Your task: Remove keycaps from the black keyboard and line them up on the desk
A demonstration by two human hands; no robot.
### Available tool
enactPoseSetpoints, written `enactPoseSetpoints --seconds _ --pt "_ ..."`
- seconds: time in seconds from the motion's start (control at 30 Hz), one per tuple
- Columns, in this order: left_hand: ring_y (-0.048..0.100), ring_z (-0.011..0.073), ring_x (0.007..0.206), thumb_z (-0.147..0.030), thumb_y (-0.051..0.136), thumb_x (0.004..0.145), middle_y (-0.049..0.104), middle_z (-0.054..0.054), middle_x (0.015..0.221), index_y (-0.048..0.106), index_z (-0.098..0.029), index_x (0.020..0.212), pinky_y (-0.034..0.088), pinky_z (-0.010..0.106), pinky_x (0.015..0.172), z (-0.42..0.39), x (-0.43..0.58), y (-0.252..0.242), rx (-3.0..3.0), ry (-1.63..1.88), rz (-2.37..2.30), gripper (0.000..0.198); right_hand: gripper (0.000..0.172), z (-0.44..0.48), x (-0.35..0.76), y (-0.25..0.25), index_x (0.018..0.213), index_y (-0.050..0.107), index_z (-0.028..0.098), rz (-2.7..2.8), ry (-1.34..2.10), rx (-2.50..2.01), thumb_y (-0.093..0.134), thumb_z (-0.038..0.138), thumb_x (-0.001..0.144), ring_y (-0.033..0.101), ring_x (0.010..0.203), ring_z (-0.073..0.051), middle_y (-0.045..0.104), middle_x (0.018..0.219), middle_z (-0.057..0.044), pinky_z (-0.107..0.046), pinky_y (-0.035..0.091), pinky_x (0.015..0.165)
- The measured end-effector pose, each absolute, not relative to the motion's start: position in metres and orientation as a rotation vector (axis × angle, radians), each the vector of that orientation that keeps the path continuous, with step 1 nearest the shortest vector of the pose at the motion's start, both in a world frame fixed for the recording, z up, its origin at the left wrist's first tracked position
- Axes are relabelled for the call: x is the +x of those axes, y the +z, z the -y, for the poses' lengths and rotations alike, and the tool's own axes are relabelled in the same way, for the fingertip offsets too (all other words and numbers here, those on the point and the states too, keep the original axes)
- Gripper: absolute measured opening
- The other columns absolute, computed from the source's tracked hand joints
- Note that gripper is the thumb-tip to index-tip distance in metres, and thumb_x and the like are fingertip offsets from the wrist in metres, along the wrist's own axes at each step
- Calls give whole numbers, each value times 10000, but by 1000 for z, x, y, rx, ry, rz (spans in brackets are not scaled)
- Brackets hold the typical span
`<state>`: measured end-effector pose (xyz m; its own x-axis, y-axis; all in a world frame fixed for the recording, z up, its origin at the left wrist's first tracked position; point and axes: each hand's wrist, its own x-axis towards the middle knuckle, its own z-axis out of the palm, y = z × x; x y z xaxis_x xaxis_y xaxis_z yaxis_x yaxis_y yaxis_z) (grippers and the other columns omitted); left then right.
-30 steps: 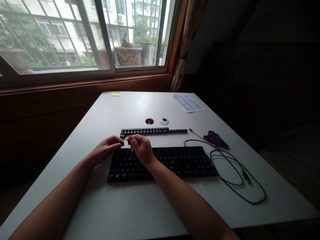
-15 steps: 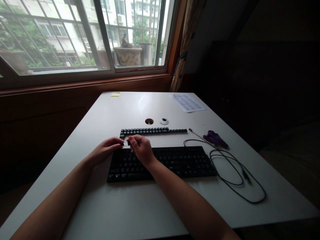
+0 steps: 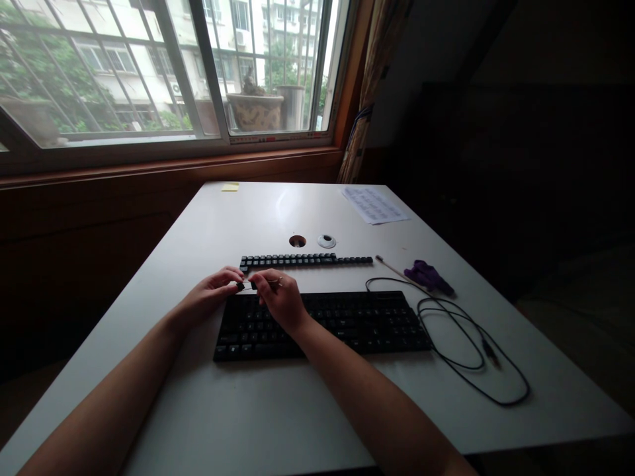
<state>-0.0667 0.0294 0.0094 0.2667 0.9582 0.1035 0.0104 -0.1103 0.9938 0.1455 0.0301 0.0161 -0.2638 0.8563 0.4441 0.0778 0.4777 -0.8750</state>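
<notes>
My left hand pinches a small black keycap between thumb and fingertips, above the upper left of the black keyboard. Closed around the dark handle of a wire keycap puller is my right hand. The puller's thin wires point left toward the keycap; whether they still touch it is too small to tell. Behind the hands, black keycaps lie lined up in rows on the white table. My right hand and forearm hide part of the keyboard's left middle.
A black cable loops to the keyboard's right. Beyond it lie a purple cloth and a thin brush-like stick. Farther back are a round table hole, its cover, printed papers and a yellow sticky note.
The left hand's fingers have shifted slightly around the keycap, which shows a little more. The right hand keeps its hold on the puller, almost still. The camera view has moved very slightly.
</notes>
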Motion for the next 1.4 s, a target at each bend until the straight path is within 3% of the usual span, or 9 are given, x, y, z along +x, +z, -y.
enactPoseSetpoints --seconds 0.13,0.3,0.53,0.63,0.83,1.17,1.4 --pt "550 262 1167 -350 733 817 562 85 1254 718 -207 895 452 338 988 -30 -68 6 1356 1078 -955 164 316 -30 146 17 943 710 200 1703 875 -815 502 436 973 605 566 -110 684 778 -24 -243 501 602" --pt "566 271 1184 -333 766 790 587 84 1296 711 -198 852 455 370 1024 -28 -68 6 1236 1143 -938 159 287 -31 147 16 922 701 201 1718 808 -846 505 404 974 649 684 -149 690 794 -35 -254 501 635" --pt "656 186 961 -283 793 770 707 44 975 719 -189 927 500 364 988 -31 -67 9 1054 1271 -929 197 273 -28 146 19 870 684 197 1752 655 -846 484 337 992 624 797 -162 669 838 -46 -274 482 767" --pt "669 167 895 -274 827 729 703 28 936 707 -181 918 529 342 945 -33 -68 7 968 1320 -942 243 290 -27 146 20 858 683 194 1770 601 -880 469 326 1002 582 778 -156 619 818 -38 -281 473 774" --pt "681 165 828 -271 855 699 683 20 879 693 -163 899 559 334 895 -34 -68 3 908 1321 -929 279 248 -21 148 24 881 667 195 1819 386 -922 466 278 1000 518 952 -201 581 922 -63 -360 436 918" --pt "618 157 847 -310 810 759 651 29 876 628 -171 849 531 329 865 -29 -67 6 1122 1218 -846 245 193 -21 146 20 1031 610 203 1826 489 -792 418 212 1014 557 899 -172 552 984 -67 -325 499 853" --pt "573 160 828 -339 794 775 625 41 874 638 -164 854 470 260 765 -29 -71 3 1291 1129 -859 248 200 -23 145 17 1124 645 217 1901 507 -773 593 303 950 594 907 -157 563 1017 -56 -297 517 846"
